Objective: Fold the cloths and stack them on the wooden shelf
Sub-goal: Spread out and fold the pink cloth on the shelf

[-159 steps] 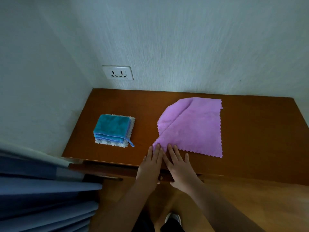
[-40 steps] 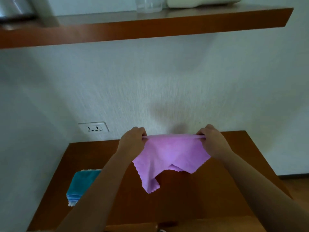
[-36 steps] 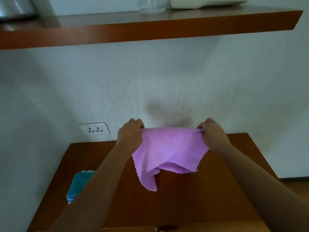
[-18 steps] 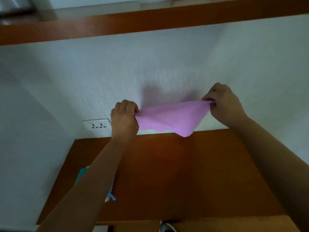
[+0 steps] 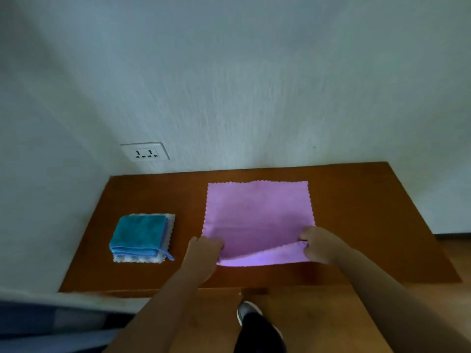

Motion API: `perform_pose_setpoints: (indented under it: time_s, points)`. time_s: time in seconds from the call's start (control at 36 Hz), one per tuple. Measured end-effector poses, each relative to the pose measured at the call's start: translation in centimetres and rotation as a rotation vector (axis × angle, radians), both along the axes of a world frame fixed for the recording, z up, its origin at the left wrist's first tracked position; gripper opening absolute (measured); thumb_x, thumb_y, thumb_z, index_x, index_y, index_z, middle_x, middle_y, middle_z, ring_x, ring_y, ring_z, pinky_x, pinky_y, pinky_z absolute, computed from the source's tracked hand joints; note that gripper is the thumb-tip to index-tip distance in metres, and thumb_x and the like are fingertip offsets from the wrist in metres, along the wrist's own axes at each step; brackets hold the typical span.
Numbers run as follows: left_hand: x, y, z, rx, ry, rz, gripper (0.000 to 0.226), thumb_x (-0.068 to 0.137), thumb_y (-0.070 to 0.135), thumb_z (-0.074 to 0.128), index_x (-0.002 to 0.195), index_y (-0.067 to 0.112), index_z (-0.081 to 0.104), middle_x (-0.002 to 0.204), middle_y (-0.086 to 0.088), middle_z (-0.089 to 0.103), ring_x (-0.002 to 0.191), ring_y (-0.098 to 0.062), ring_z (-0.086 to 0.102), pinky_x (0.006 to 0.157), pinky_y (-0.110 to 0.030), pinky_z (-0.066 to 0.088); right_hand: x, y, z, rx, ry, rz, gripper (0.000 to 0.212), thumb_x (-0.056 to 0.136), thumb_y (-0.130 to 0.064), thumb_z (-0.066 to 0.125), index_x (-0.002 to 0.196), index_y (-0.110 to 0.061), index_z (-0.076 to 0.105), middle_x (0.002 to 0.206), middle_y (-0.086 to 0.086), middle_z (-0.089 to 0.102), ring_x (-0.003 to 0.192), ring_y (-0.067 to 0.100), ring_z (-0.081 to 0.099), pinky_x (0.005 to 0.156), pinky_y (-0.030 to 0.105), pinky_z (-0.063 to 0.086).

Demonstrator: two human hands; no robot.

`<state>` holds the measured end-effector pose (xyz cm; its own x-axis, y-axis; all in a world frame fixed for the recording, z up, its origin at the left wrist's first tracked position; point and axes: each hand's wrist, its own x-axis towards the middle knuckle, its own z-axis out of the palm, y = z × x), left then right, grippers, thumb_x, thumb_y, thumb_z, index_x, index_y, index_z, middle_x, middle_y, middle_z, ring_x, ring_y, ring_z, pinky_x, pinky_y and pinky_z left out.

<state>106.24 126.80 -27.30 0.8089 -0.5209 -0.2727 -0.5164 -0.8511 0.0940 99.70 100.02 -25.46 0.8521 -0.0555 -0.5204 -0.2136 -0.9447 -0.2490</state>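
— Which step are you on?

— The first fold, I'd say. The pink cloth (image 5: 257, 215) lies spread flat on the shelf (image 5: 362, 200). I have it by its two near corners. My left hand (image 5: 204, 253) pinches the left one with curled fingers. My right hand (image 5: 318, 247) pinches the right one, raised a little, so the near edge peels up off the wood.

— And next?

— I judge both corners go away from me to meet the far edge. I need to keep them level so the scalloped sides line up.

— Room enough?

— The far edge lies near the wall (image 5: 254, 98) without touching it, so my knuckles get little space there. There is bare wood to the right. To the left the stack (image 5: 141, 236) of folded cloths sits well apart, teal on top. That is probably where this one goes once folded.
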Motion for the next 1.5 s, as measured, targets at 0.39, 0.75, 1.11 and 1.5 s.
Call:
perform_pose_setpoints:
  time_s: [0.39, 0.75, 1.11, 1.5]
  points:
    - [2.7, -2.6, 2.7, 0.280, 0.085, 0.095, 0.031, 0.098, 0.019, 0.041, 0.129, 0.020, 0.044, 0.128, -0.004, 0.054, 0.118, -0.023, 0.052, 0.100, -0.034, 0.038, 2.4, 0.0, -0.4, 0.052, -0.130, -0.128, 0.031, 0.098, -0.033, 0.041, 0.112, -0.010, 0.056, 0.111, 0.004, 0.053, 0.100, 0.017, 0.054, 0.086, 0.025, 0.046]
    - [5.4, -5.0, -2.2, 0.128, 0.253, -0.031, 0.101, 0.083, 0.061, 0.052, 0.147, 0.022, -0.017, 0.152, -0.005, -0.029, 0.139, -0.031, -0.025, 0.109, -0.062, 0.004, 6.6, 4.4, -4.5, -0.110, 0.035, -0.082, 0.086, 0.085, -0.068, 0.038, 0.147, -0.035, -0.012, 0.152, 0.004, -0.030, 0.141, 0.036, -0.020, 0.109, 0.063, 0.013]
    - [7.8, -6.1, -2.4, 0.143, 0.214, -0.010, 0.085, 0.091, 0.058, 0.041, 0.148, 0.024, -0.013, 0.154, -0.004, -0.024, 0.141, -0.031, -0.021, 0.111, -0.059, 0.003, 9.7, 1.5, -5.1, -0.156, 0.016, 0.015, 0.089, 0.082, -0.070, 0.042, 0.146, -0.038, -0.012, 0.151, 0.002, -0.031, 0.140, 0.035, -0.023, 0.106, 0.067, 0.011]
    - [10.0, -8.6, -1.4, -0.056, -0.051, 0.007, 0.033, 0.085, 0.014, 0.062, 0.118, 0.010, 0.059, 0.132, -0.015, 0.053, 0.118, -0.029, 0.054, 0.100, -0.042, 0.040, 12.8, 2.2, -3.3, -0.163, -0.205, -0.022, 0.065, 0.096, -0.049, 0.033, 0.149, -0.019, 0.011, 0.156, 0.013, 0.004, 0.144, 0.032, -0.003, 0.115, 0.048, 0.011]
